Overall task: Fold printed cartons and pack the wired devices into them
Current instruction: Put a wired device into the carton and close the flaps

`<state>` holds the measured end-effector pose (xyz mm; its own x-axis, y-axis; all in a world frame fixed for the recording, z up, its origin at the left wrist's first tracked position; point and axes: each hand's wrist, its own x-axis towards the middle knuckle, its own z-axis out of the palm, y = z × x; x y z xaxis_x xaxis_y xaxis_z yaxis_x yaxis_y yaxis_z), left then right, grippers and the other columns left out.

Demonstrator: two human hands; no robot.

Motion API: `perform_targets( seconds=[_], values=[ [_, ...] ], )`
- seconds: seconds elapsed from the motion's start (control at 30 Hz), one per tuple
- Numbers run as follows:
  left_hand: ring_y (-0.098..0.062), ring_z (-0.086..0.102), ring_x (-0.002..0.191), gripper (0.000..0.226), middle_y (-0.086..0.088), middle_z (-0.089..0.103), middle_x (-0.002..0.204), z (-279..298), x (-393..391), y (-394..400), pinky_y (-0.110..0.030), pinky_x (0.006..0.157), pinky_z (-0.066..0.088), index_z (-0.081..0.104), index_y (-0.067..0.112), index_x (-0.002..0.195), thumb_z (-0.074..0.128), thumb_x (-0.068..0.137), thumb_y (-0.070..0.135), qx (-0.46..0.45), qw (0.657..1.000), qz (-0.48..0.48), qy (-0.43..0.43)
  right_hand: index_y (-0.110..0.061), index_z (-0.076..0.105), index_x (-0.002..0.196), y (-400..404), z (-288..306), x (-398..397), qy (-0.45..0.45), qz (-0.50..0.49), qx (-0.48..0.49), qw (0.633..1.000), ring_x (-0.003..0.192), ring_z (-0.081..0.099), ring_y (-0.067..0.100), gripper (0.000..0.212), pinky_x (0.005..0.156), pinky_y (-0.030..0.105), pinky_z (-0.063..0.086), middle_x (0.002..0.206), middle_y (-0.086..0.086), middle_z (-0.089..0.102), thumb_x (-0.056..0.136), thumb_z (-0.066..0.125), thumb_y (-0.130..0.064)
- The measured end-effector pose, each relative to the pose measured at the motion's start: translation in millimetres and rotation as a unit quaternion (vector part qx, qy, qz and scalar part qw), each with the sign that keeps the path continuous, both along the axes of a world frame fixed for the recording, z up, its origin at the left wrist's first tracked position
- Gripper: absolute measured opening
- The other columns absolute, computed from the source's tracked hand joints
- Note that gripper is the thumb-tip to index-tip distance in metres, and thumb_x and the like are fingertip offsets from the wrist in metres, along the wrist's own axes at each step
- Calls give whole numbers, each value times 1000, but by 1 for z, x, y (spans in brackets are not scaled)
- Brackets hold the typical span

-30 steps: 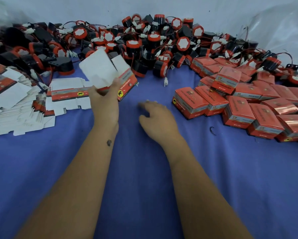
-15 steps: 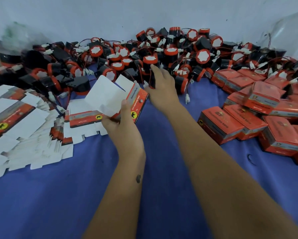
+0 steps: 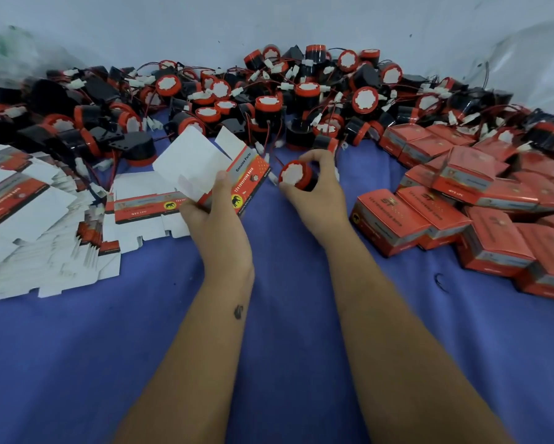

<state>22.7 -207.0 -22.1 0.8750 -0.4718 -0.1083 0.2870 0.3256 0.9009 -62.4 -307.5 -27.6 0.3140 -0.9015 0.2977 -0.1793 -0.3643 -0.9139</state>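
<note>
My left hand (image 3: 216, 213) grips a half-folded red and grey printed carton (image 3: 247, 176), its white flaps standing open toward the back. Just to the right, my right hand (image 3: 317, 190) holds a round black and red wired device (image 3: 293, 174) by its body, its white face turned toward me and its wire trailing back to the pile. Device and carton are close together but apart, both a little above the blue cloth.
A big heap of wired devices (image 3: 301, 97) runs along the wall at the back. Flat unfolded cartons (image 3: 35, 225) are stacked at the left. Several closed red cartons (image 3: 480, 213) are piled at the right. Blue cloth (image 3: 269, 347) covers the table in front.
My right hand reached into the device heap, took one device and drew it back toward me beside the carton. My left hand kept its hold on the carton.
</note>
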Motion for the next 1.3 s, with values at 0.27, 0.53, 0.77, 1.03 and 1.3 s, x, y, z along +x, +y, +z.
perform_targets(
  seconds=[0.27, 0.53, 0.77, 1.03, 1.3],
  values=[
    [-1, 67, 98, 27, 12, 65, 109, 6, -8, 9, -19, 79, 55, 47, 32, 106, 70, 90, 32, 13, 995, -55, -79, -24, 47, 126, 65, -5, -53, 149, -90, -80, 981, 115, 45, 12, 49, 91, 23, 42, 141, 6, 34, 84, 72, -26],
    [-5, 56, 87, 27, 13, 55, 95, 0, -7, 11, -13, 63, 43, 46, 25, 115, 52, 91, 14, 88, 980, -34, -175, -10, 51, 104, 72, 1, -51, 240, -90, -187, 948, 99, 45, 26, 36, 80, 38, 41, 112, 6, 48, 80, 69, -29],
    [-7, 55, 86, 25, 10, 56, 98, 0, -3, 4, -23, 63, 42, 46, 27, 113, 42, 94, 11, 104, 978, -16, -181, -18, 48, 112, 70, -1, -50, 224, -33, -139, 964, 97, 45, 23, 37, 77, 39, 45, 108, 0, 49, 80, 65, -26],
    [9, 59, 64, 57, 16, 63, 81, 0, 0, 10, -10, 51, 43, 63, 28, 95, 41, 74, -21, 92, 958, -101, -251, -18, 48, 131, 70, 1, -46, 201, -15, -122, 972, 109, 42, 19, 58, 96, 39, 39, 120, -1, 53, 78, 69, -30],
    [-3, 61, 75, 54, 18, 66, 77, 5, -3, 13, -21, 62, 53, 62, 43, 81, 49, 77, -10, 70, 952, -75, -288, -21, 60, 121, 76, 8, -44, 101, 43, -60, 992, 107, 59, 23, 52, 90, 45, 51, 113, -2, 65, 74, 74, -40]
  ],
)
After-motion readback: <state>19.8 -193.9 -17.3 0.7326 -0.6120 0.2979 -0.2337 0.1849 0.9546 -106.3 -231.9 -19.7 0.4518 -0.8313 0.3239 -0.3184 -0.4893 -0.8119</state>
